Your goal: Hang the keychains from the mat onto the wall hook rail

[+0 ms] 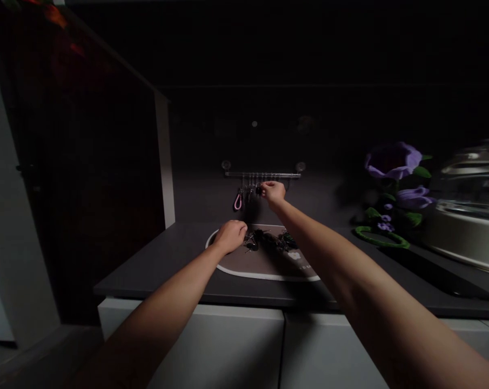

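My right hand (273, 190) is raised to the clear hook rail (262, 175) on the back wall. Its fingertips pinch a small dark key (259, 190) just below the hooks; the grip is partly hidden. A pink strap loop (238, 201) and some keys (250, 191) hang to its left. Lower down, my left hand (230, 236) is closed over the left side of an oval mat (244, 270). Its fingers curl away from me, so what they hold, if anything, is hidden. Beside them several bunches of keys (252, 243) lie on the mat, partly in shadow.
Purple crocheted flowers (394, 162) with a green ring base stand to the right. Near them are a long black flat object (439, 275) and a pale appliance with a clear lid (467, 227). The dark counter (147, 270) ends above white cabinet doors (228, 335).
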Tool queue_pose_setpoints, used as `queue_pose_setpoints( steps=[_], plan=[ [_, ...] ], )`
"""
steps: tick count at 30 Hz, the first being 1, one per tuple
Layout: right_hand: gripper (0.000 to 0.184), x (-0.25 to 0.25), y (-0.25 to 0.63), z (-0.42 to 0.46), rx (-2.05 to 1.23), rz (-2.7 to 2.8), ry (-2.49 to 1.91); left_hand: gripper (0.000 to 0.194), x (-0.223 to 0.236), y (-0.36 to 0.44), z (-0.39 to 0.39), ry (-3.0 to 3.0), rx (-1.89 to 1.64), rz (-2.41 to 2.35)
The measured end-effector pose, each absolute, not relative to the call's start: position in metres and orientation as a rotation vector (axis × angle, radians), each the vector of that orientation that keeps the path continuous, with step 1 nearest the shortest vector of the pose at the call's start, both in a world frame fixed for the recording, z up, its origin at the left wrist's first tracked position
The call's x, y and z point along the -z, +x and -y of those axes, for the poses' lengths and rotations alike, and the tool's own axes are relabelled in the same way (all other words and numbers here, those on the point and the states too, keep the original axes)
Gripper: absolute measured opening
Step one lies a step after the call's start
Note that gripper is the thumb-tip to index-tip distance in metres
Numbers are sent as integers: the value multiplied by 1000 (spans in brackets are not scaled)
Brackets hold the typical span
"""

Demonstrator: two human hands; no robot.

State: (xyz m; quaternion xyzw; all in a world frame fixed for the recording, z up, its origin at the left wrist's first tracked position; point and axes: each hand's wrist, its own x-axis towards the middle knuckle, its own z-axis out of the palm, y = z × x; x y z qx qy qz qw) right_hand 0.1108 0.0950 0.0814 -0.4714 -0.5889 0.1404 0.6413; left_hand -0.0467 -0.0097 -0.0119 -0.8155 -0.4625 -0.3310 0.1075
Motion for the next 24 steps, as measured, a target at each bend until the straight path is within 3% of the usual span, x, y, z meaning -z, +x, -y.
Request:
queue_pose_setpoints(
  steps=[9,24],
  plan=[
    [20,-94,99,-100,-232,1177,-1331,29,11,-47,8,-2400,960,1368],
    [19,-87,97,-113,-247,1153,-1357,28,14,-49,4,-2407,969,1351]
  ],
)
